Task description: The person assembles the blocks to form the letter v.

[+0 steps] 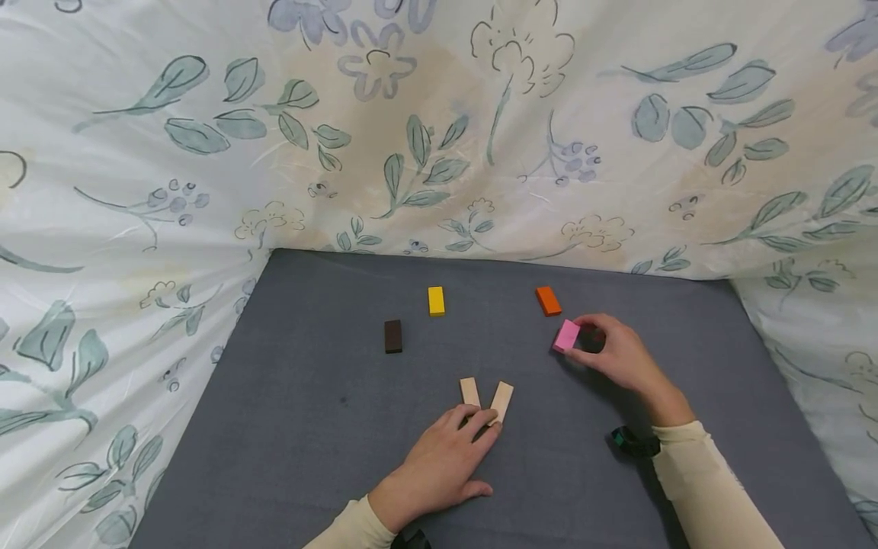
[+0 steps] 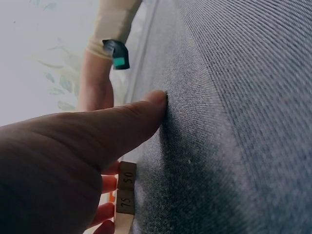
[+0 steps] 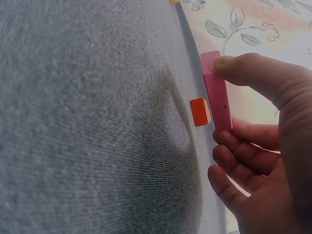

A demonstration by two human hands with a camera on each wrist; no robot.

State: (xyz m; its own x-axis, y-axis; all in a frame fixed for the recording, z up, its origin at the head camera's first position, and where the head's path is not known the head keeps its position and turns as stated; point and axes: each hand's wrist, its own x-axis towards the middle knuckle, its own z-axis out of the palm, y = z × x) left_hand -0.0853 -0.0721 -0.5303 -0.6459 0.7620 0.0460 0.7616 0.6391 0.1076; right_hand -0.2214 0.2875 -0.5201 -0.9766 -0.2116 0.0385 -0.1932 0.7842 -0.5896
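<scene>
My right hand (image 1: 626, 360) pinches a pink block (image 1: 566, 335) by its ends between thumb and fingers; the right wrist view shows the block (image 3: 220, 100) held lengthwise. My left hand (image 1: 442, 461) lies palm down with fingers stretched out, the fingertips touching two plain wooden blocks. The left wooden block (image 1: 469, 390) and the right wooden block (image 1: 502, 400) form a V, their near ends partly hidden by the fingers. In the left wrist view, the block ends bear the numbers 50 (image 2: 127, 175) and 75 (image 2: 125, 202).
Just beyond the pink block lies an orange block (image 1: 548, 301). A yellow block (image 1: 436, 301) and a dark brown block (image 1: 393, 336) lie farther left on the grey cloth (image 1: 288, 427). Floral fabric (image 1: 411, 152) hangs behind and along both sides.
</scene>
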